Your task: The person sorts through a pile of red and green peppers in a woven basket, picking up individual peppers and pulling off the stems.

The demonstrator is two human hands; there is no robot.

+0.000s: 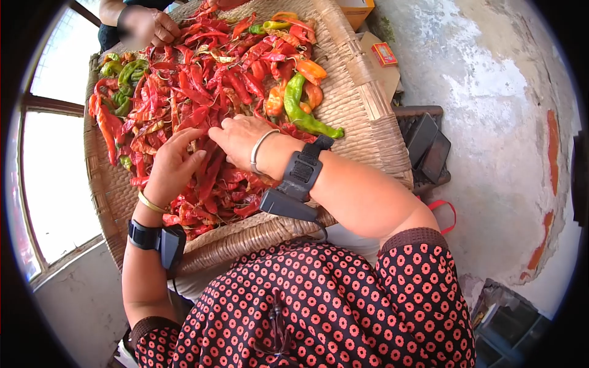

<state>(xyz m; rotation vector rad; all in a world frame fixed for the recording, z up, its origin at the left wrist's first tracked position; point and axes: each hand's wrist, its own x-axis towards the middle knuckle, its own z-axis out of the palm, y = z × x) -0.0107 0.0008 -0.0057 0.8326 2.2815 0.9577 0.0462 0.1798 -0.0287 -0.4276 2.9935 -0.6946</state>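
Red chili peppers (pixel 208 175), many of them wrinkled, lie heaped in a large woven basket tray (pixel 362 116). My left hand (pixel 175 162), with a pale bangle at the wrist, is bent over the heap. Its thumb stands apart from the index finger, with peppers showing in the gap. Beside it, my right hand (pixel 242 138) is closed down on the peppers. Its fingertips are hidden, so what they grip does not show. The two hands nearly meet. Right of my right hand lies a long green pepper (pixel 297 104), next to orange ones (pixel 311 70).
Another person's hand (pixel 156 27) touches the heap at the far left. Green peppers (pixel 126 83) lie along the tray's left side. Past its right rim are a small red box (pixel 384 54) on cardboard and dark flat objects (pixel 429 147). A window (pixel 58 159) stands at left.
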